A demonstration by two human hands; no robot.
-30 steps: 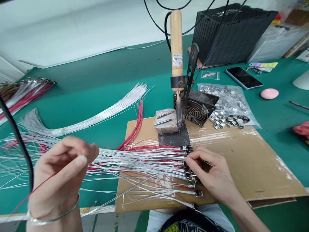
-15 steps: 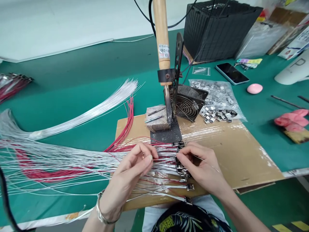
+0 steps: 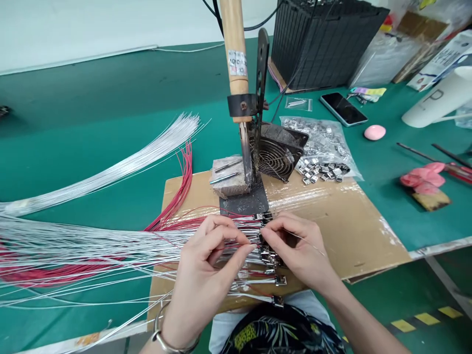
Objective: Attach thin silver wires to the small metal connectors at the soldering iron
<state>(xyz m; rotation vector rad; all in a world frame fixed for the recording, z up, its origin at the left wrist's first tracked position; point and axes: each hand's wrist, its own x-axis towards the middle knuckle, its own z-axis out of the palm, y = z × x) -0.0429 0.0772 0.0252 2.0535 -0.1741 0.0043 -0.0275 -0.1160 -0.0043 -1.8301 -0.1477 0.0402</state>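
Note:
Over a row of small metal connectors point(image 3: 266, 246) joined to white and red wires, my two hands work close together. My left hand point(image 3: 212, 268) has thumb and index finger pinched together beside the connectors; what lies between the tips is too small to make out. My right hand point(image 3: 300, 246) is closed at the connectors' right side, pinching a thin strand of solder wire point(image 3: 311, 244) that trails back over the hand. White wires point(image 3: 110, 241) run leftward beneath my left hand. A wooden-handled soldering iron point(image 3: 236, 49) stands tip down in its stand behind the connectors.
Cardboard point(image 3: 332, 221) lies under the work. Behind it are a stone-like block point(image 3: 230, 189), a fan point(image 3: 278, 152) and a bag of connectors point(image 3: 320, 137). Farther right are a phone point(image 3: 342, 109), a pink egg-shaped object point(image 3: 374, 132) and a white mug point(image 3: 435, 101). A black crate point(image 3: 317, 49) stands behind.
My left hand has moved right toward the connectors, its thumb and index tips now pressed together. My right hand keeps its pinch beside the connectors. The whole view has shifted slightly.

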